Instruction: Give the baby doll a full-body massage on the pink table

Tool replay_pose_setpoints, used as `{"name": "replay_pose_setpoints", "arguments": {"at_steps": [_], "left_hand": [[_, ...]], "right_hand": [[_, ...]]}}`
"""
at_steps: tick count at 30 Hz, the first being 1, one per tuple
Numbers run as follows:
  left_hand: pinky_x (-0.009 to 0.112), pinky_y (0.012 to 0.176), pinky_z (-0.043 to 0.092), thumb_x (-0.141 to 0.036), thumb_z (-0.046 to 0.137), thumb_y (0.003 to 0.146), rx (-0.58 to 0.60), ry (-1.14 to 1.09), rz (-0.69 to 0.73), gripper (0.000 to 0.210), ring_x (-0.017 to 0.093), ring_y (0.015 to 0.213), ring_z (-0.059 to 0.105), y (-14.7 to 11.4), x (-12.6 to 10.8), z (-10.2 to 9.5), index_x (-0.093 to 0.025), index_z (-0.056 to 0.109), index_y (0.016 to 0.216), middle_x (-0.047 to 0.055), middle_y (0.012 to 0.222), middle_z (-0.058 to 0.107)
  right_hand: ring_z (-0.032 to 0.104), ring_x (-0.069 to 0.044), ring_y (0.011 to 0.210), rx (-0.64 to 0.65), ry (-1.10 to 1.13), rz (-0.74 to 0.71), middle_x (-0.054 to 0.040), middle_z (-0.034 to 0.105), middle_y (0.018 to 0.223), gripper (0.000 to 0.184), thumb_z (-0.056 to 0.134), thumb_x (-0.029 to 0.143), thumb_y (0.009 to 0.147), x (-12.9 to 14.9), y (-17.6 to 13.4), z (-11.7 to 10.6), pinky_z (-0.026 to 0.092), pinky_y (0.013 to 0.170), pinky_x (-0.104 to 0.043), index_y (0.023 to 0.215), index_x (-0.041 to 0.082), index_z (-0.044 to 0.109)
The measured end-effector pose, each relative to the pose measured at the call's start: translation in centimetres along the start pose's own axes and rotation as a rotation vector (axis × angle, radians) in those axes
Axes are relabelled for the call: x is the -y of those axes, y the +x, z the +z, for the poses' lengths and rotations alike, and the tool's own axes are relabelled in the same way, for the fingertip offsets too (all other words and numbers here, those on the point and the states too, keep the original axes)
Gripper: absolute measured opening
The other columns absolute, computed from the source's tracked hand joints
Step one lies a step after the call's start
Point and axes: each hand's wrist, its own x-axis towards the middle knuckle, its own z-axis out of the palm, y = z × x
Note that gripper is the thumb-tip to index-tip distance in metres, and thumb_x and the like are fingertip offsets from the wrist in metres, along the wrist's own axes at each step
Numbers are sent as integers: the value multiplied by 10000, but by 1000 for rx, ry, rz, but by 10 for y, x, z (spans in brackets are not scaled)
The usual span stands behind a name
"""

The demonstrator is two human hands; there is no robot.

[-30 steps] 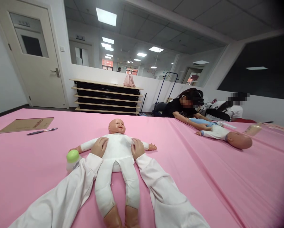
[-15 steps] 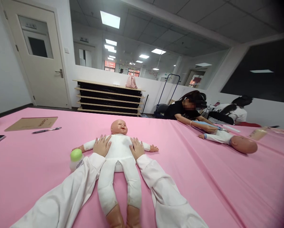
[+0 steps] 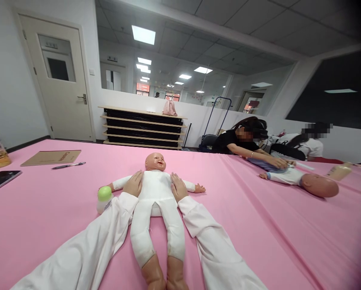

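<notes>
Fingers splayed a moment ago, the left hand [image 3: 133, 184] and right hand [image 3: 179, 187] now lie fingers-together along the doll [image 3: 156, 187], seemingly flanking it, grasping nothing. It lies face-up at centre frame on the counter [image 3: 243, 233].

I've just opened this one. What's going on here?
A person has both bare hands at a white-clothed doll lying face up on a pink-covered table: the left hand and right hand rest along opposite sides of its chest. A green-capped bottle stands beside the left sleeve. Further left are a notebook, a pen and a phone. Across the table on the right, another person is handling a second doll.
</notes>
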Motion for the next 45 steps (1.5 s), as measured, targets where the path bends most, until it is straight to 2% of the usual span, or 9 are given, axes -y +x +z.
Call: {"name": "replay_pose_setpoints", "arguments": {"at_steps": [5, 12, 16, 21, 25, 31, 38, 42, 45], "left_hand": [[455, 975, 349, -279, 434, 878, 57, -8, 59, 337, 224, 1166, 440, -1, -1, 4, -253, 476, 1211, 71, 1294, 454], [543, 1047, 121, -421, 357, 864, 8, 235, -162, 457, 309, 1310, 236, -10, 2, 4, -280, 426, 1294, 76, 1355, 413], [558, 1043, 106, -395, 385, 852, -53, 331, -240, 463, 311, 1319, 208, -15, 6, 6, -216, 459, 1272, 105, 1392, 347], [527, 987, 278, -206, 378, 808, -124, 178, -156, 404, 314, 1127, 456, -10, 13, 6, -42, 534, 1143, 205, 1122, 569], [382, 882, 434, -191, 327, 829, -98, 12, 5, 310, 221, 936, 555, -3, 13, 7, -137, 584, 994, 115, 956, 622], [341, 917, 434, -201, 284, 848, -66, -192, 111, 350, 173, 989, 544, -3, 11, 11, -177, 562, 1060, 79, 1023, 594], [559, 1035, 157, -323, 374, 858, 36, 229, -150, 443, 316, 1296, 260, -4, 2, 8, -248, 435, 1290, 77, 1323, 451], [581, 1022, 128, -350, 435, 828, -60, 363, -352, 486, 373, 1315, 163, -6, -3, 3, -129, 479, 1258, 188, 1369, 351], [603, 1002, 163, -299, 457, 809, -208, 329, -382, 470, 401, 1301, 175, -5, -2, 4, -86, 502, 1226, 218, 1351, 360]], "right_hand": [[265, -161, 1312, 144, 90, -148, -71, 344, 1392, 478, 213, 299, 896, -2, 2, 1, 269, 1059, -388, 1329, 153, 355], [219, -236, 1327, 172, -54, 104, -83, 288, 1420, 474, 275, 340, 905, 6, 2, 1, 252, 1036, -478, 1360, 208, 294], [372, -258, 1229, 42, -108, 198, -115, 387, 1343, 425, 414, 376, 887, 6, 0, 3, 308, 995, -498, 1275, 203, 407], [489, -204, 1087, 7, -95, 178, -89, 496, 1207, 336, 479, 335, 869, 4, -1, 1, 404, 933, -422, 1159, 164, 494], [501, -178, 1069, -49, 44, 37, -98, 569, 1128, 297, 408, 234, 872, 7, -1, 2, 408, 950, -322, 1115, 138, 549], [475, -179, 1137, -10, 143, -41, -89, 539, 1216, 374, 337, 222, 871, 5, 0, 3, 381, 987, -346, 1192, 133, 507], [240, -234, 1320, 165, -84, 283, -97, 312, 1405, 486, 310, 332, 889, 13, -1, -2, 197, 1070, -452, 1332, 138, 359], [117, -347, 1333, 47, -265, 598, -200, 233, 1417, 617, 396, 474, 836, 15, -4, -5, 75, 1036, -577, 1313, 82, 387], [132, -377, 1321, -94, -263, 592, -228, 248, 1402, 589, 408, 418, 829, 8, -7, -4, 111, 1013, -611, 1288, 48, 410]]}}
